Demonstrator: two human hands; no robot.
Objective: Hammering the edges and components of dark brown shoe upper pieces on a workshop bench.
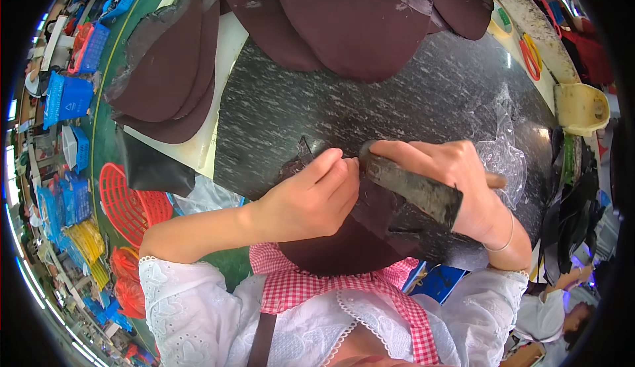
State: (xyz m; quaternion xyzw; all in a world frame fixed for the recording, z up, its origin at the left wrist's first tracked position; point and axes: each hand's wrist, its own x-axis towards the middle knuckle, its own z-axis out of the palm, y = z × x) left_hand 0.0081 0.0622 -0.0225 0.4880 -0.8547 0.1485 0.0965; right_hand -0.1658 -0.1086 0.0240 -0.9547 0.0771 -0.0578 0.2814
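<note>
My right hand [456, 175] is closed around a hammer with a worn, dark metal head [417, 187]. The end of its wooden handle [495, 180] sticks out past the hand. The round face of the head is down near the fingertips of my left hand. My left hand [314, 195] has its fingers curled in a pinch at the edge of a dark brown, rounded sheet piece [337, 248], partly hidden under both hands. This piece lies on the black speckled tabletop [278, 109] and reaches over its near edge.
Stacked brown rounded pieces with clear film edges [357, 29] lie at the far side; more [165, 62] sit at the left. Crumpled clear film [506, 142] is at the right, by orange-handled scissors [530, 56] and a cream container [582, 109]. A red basket [129, 205] stands lower left.
</note>
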